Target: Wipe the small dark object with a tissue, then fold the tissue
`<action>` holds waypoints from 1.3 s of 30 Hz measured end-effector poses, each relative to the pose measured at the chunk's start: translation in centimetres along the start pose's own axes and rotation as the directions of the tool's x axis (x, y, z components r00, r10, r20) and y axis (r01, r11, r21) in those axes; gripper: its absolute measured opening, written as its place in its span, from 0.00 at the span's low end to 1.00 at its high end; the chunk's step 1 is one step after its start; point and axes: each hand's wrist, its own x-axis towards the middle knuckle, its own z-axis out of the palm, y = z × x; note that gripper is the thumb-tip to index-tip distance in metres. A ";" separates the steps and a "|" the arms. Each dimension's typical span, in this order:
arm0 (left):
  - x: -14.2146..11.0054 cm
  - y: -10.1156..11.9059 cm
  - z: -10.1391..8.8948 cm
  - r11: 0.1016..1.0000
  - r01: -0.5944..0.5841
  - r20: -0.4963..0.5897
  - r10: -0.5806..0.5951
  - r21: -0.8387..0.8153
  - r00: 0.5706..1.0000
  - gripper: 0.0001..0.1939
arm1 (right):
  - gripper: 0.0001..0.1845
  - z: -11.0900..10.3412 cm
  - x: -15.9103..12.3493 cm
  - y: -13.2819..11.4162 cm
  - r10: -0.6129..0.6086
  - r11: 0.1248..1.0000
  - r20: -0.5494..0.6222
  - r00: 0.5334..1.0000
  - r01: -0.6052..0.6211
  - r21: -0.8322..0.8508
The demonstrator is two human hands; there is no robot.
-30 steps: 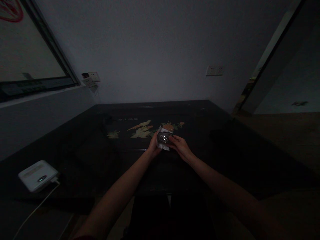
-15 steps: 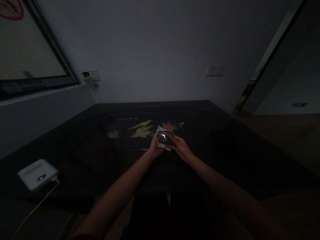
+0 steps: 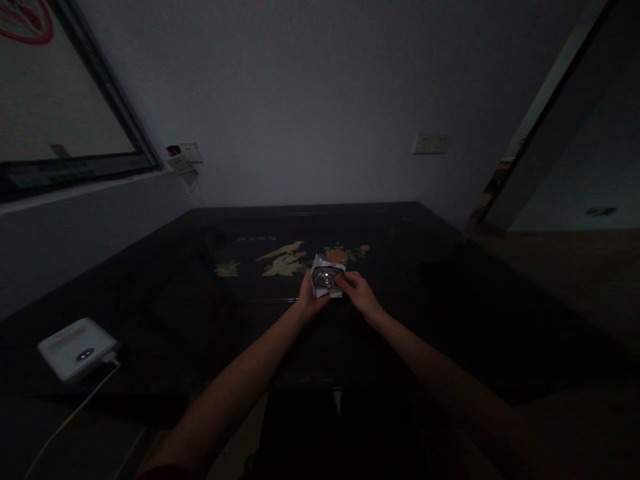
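A dark, glossy, rounded object [image 3: 325,275] with bright glints lies against a white crumpled sheet [image 3: 321,292], paper or cloth, above the middle of the dark table. My left hand [image 3: 309,297] is closed around the sheet from the left and below, most of its fingers hidden behind it. The fingertips of my right hand [image 3: 361,293] grip the glossy object at its right edge, thumb in front. The dim light hides what kind of object it is.
The black table [image 3: 280,333] has a bird-and-flower picture [image 3: 285,260] on its top. At the left stands a white box-shaped device [image 3: 77,350] with a white cable [image 3: 70,419]. Wall sockets [image 3: 433,143] sit behind, and a window [image 3: 60,100] is at the left.
The glossy object and sheet have tilted and shifted slightly left in my hands. My right fingers have moved a little along the object's right edge, and the glint on it has changed.
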 end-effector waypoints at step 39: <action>-2.1 -0.3 1.3 0.761 -0.408 0.018 0.463 0.505 0.886 0.07 | 0.25 0.3 -0.2 -0.3 0.259 0.876 0.075 0.963 -0.267 0.401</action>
